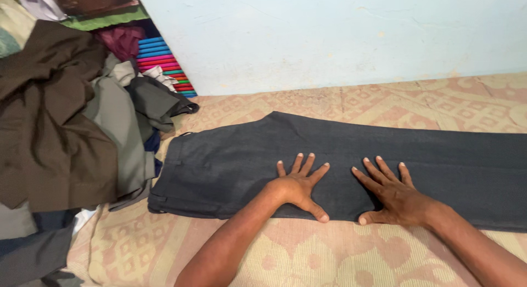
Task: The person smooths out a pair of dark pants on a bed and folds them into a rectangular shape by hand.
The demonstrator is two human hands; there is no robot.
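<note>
Pressing dark trousers [340,155] flat, left hand [299,187] & right hand [392,196] splayed open (gripping nothing), clothes pile [71,128] nearby

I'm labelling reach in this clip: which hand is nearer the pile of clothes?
Left. The left hand lies flat on the dark trousers, on the side toward the pile of clothes. The right hand is flat on them too, farther from the pile.

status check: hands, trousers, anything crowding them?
Left hand and right hand flat, fingers spread, pressing on dark grey trousers. Trousers laid out flat on patterned mat. Pile of clothes touches the waistband end; nothing on the trousers.
</note>
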